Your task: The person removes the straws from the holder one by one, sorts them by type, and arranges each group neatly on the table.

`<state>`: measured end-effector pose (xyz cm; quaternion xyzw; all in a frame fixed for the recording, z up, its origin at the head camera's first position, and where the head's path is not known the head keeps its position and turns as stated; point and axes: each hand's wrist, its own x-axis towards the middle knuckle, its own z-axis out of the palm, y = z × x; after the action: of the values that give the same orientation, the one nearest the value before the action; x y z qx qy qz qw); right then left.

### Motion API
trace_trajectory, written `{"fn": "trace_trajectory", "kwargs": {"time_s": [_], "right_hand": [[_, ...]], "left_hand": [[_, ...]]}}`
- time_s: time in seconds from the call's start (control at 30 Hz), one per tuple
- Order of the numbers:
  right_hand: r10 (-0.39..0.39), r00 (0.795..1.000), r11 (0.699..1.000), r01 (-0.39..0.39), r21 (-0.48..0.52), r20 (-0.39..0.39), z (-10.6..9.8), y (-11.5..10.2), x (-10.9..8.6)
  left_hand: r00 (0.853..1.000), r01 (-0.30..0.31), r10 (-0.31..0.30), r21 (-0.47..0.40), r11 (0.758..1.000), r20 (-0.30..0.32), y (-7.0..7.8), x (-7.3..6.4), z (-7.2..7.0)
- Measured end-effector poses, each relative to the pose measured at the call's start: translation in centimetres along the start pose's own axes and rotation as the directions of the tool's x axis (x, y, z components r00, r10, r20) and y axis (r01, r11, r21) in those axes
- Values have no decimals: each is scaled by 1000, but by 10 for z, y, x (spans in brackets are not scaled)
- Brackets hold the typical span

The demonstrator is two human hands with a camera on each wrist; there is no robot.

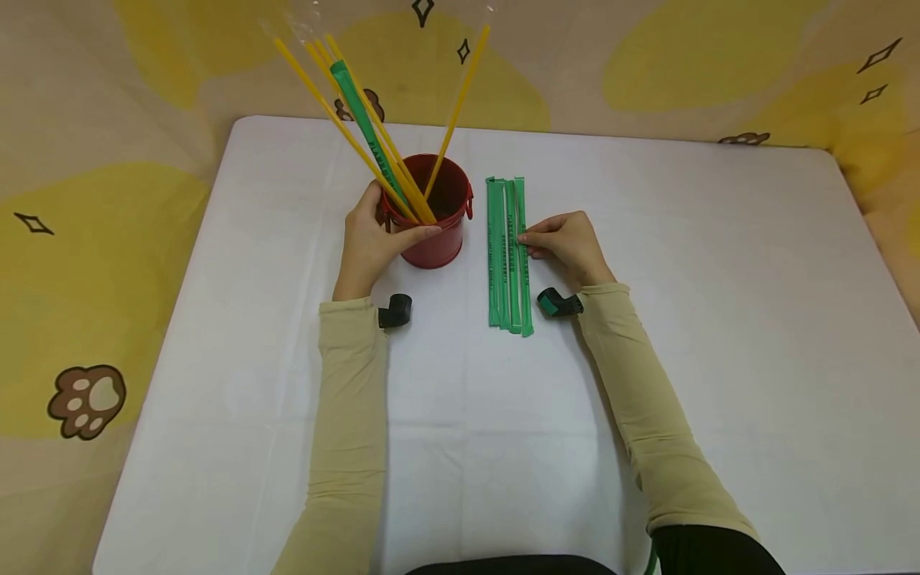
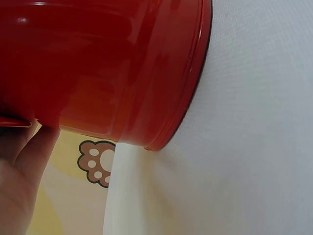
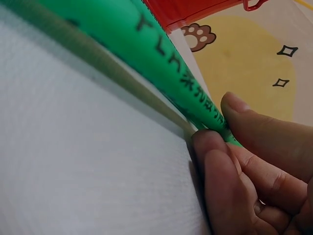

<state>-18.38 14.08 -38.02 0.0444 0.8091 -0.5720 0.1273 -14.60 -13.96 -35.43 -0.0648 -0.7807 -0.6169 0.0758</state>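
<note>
A small red metal bucket (image 1: 440, 249) stands upright on the table, gripped by my left hand (image 1: 365, 246) at its left side, with the thumb along the rim. In the left wrist view, the bucket's wall (image 2: 93, 63) hides most of the fingers. Yellow straws (image 1: 463, 88) and one green-wrapped straw (image 1: 362, 110) lean inside the bucket. To its right, several green paper-wrapped straws (image 1: 494, 263) lie side by side. My right hand (image 1: 573, 243) pinches the rightmost green-wrapped straw (image 1: 528, 299) between thumb and fingers; the right wrist view shows this straw (image 3: 161, 54) close up, slightly off the cloth.
A white cloth covers the table (image 1: 460, 471). Behind and to the left hangs a yellow patterned curtain (image 1: 93, 263). Each wrist carries a small black camera, such as the left one (image 1: 395, 311).
</note>
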Motion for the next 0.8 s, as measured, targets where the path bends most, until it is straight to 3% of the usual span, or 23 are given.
{"fn": "trace_trajectory", "kwargs": {"time_s": [0.8], "right_hand": [[24,999,999,-23,-41,24,-4,0,1]], "left_hand": [[1000,8,-8,-16,1000,4,-2,1,0]]}}
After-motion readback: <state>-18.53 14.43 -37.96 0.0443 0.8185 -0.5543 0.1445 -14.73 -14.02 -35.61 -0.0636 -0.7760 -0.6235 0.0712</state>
